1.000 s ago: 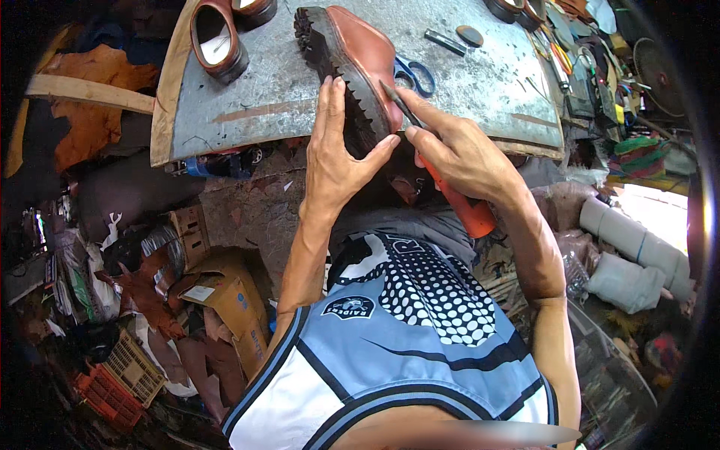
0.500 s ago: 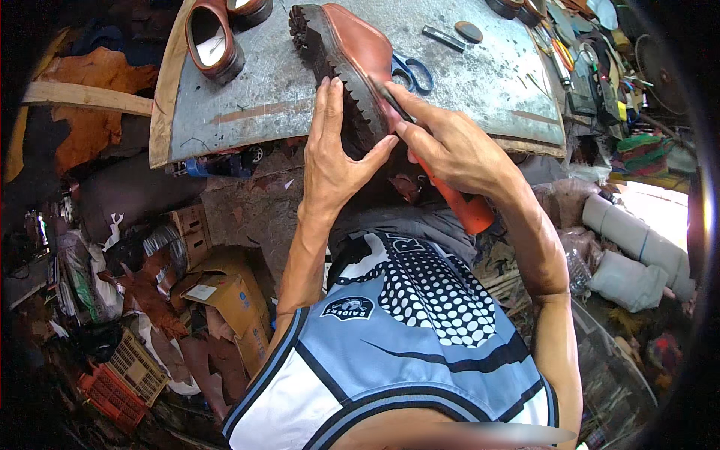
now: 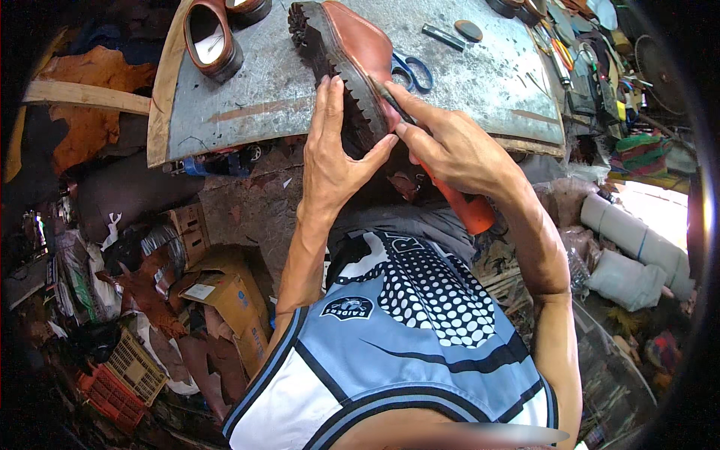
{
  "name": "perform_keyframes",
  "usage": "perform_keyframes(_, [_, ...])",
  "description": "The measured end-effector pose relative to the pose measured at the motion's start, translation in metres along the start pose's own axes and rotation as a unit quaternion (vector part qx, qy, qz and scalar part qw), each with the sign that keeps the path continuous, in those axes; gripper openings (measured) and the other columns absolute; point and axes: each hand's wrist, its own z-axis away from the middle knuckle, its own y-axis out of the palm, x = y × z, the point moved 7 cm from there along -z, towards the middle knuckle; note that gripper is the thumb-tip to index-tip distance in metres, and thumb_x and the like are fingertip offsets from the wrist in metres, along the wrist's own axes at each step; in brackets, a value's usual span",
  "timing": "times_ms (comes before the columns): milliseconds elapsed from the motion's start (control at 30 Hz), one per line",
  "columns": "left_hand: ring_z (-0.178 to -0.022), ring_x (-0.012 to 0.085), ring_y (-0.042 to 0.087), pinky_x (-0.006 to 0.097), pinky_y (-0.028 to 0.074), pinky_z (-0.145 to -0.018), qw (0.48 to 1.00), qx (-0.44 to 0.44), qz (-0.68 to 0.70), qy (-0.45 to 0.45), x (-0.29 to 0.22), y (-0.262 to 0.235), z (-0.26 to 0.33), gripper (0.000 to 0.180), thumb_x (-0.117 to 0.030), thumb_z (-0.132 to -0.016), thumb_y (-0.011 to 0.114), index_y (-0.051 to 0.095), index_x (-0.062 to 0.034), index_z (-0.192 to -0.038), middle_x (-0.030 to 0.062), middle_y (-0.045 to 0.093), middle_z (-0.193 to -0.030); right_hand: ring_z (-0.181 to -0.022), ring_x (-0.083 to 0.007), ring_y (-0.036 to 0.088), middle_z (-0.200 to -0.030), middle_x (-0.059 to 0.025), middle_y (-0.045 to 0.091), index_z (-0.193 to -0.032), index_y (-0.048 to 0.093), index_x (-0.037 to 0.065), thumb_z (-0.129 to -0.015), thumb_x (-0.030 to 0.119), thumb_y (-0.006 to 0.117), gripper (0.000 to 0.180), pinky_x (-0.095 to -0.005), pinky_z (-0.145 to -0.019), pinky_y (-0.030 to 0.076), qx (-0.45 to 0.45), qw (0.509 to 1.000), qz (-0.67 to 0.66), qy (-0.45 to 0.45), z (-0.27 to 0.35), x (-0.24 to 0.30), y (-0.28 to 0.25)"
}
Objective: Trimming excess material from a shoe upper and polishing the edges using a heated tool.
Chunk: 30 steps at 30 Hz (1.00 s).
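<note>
From my end of the feed, I see only small changes against a second ago. The right grip (image 3: 461,150) has shifted slightly left, so its thumb now sits closer to the thumb of the left grip (image 3: 330,161), and the dark blade of the orange-handled tool (image 3: 476,214) lies nearer the edge where the leather meets the sole. The chunky-soled shoe (image 3: 360,41) reads a touch higher and further left, though the desk (image 3: 255,86) has drifted slightly too, so part of that is my view moving. Against half a second ago I can barely tell a difference.

The left grip is spread wide rather than clenched: its fingers lie along the ridged black sole and its thumb reaches across to the near end, holding the shoe between them. The right grip is closed around the tool, index finger stretched along the blade, thumb bent against it from below, with the orange handle slanting down behind the palm.

The shoe is tilted on its side at the desk's near edge, sole facing left, brown upper facing right. Just beside it are blue-handled scissors (image 3: 429,72); a dark bar (image 3: 443,37) and a round dark disc (image 3: 469,30) lie beyond.
</note>
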Motion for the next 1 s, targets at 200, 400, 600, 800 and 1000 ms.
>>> perform_keyframes(200, [-0.139, 0.0473, 0.041, 0.047, 0.041, -0.111, 1.000, 0.000, 0.012, -0.005, -0.001, 0.000, 0.001, 0.098, -0.026, -0.074, 0.086, 0.034, 0.0009, -0.152, 0.0337, 0.036, -0.152, -0.068, -0.0263, 0.068, -0.093, -0.0243, 0.070, -0.153, 0.039, 0.008, -0.097, 0.021, 0.050, 0.058, -0.0397, -0.075, 0.055, -0.002, 1.000, 0.026, -0.004, 0.002, -0.004, 0.000])
perform_keyframes(400, [-0.139, 0.0466, 0.042, 0.046, 0.042, -0.111, 1.000, -0.005, 0.008, -0.001, 0.001, 0.000, 0.001, 0.098, -0.026, -0.074, 0.087, 0.034, 0.0008, -0.152, 0.0328, 0.036, -0.152, -0.087, -0.0510, 0.065, -0.095, -0.0363, 0.064, -0.143, 0.044, -0.003, -0.097, 0.021, 0.052, 0.053, -0.0528, -0.078, 0.051, 0.011, 1.000, 0.013, -0.026, 0.003, 0.004, -0.001])
perform_keyframes(600, [-0.139, 0.0457, 0.042, 0.045, 0.041, -0.112, 1.000, 0.000, 0.014, -0.004, 0.002, -0.001, 0.001, 0.098, -0.026, -0.074, 0.086, 0.034, 0.0002, -0.152, 0.0321, 0.036, -0.152, -0.071, -0.0303, 0.070, -0.096, -0.0270, 0.070, -0.151, 0.041, 0.005, -0.097, 0.020, 0.050, 0.058, -0.0409, -0.077, 0.055, 0.018, 0.999, 0.028, 0.009, 0.001, 0.001, -0.001])
perform_keyframes(800, [-0.139, 0.0460, 0.042, 0.046, 0.041, -0.112, 1.000, 0.001, 0.012, -0.002, 0.002, -0.001, 0.001, 0.099, -0.026, -0.074, 0.087, 0.033, -0.0001, -0.153, 0.0321, 0.036, -0.152, -0.072, -0.0302, 0.070, -0.090, -0.0253, 0.070, -0.151, 0.041, 0.005, -0.097, 0.021, 0.050, 0.057, -0.0407, -0.077, 0.055, 0.016, 1.000, 0.020, -0.007, -0.001, 0.007, -0.003])
perform_keyframes(1000, [-0.139, 0.0463, 0.042, 0.046, 0.042, -0.111, 1.000, 0.006, 0.019, -0.009, 0.001, 0.000, 0.001, 0.100, -0.027, -0.073, 0.087, 0.033, -0.0003, -0.153, 0.0323, 0.036, -0.152, -0.087, -0.0516, 0.064, -0.092, -0.0352, 0.065, -0.142, 0.044, -0.002, -0.097, 0.021, 0.050, 0.052, -0.0542, -0.079, 0.050, -0.003, 0.999, 0.023, -0.037, -0.005, 0.009, -0.004])
